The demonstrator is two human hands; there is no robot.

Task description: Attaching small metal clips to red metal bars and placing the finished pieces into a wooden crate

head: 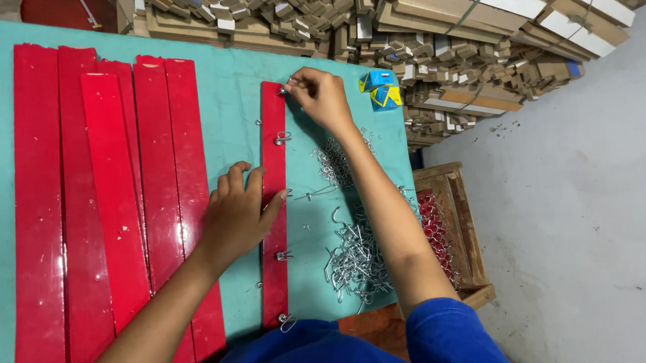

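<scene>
On the teal surface [230, 98], the left hand [240, 211] presses flat, fingers spread, on a narrow red strip [272, 132] while the right hand [322, 94] has its grip pinching a metal hook [284, 89] at the strip's far end.

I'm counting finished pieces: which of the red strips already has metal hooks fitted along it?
The narrow red strip lying alone under both hands, right of the stack. Metal hooks sit along its edge; the other red strips at left show none.
</scene>
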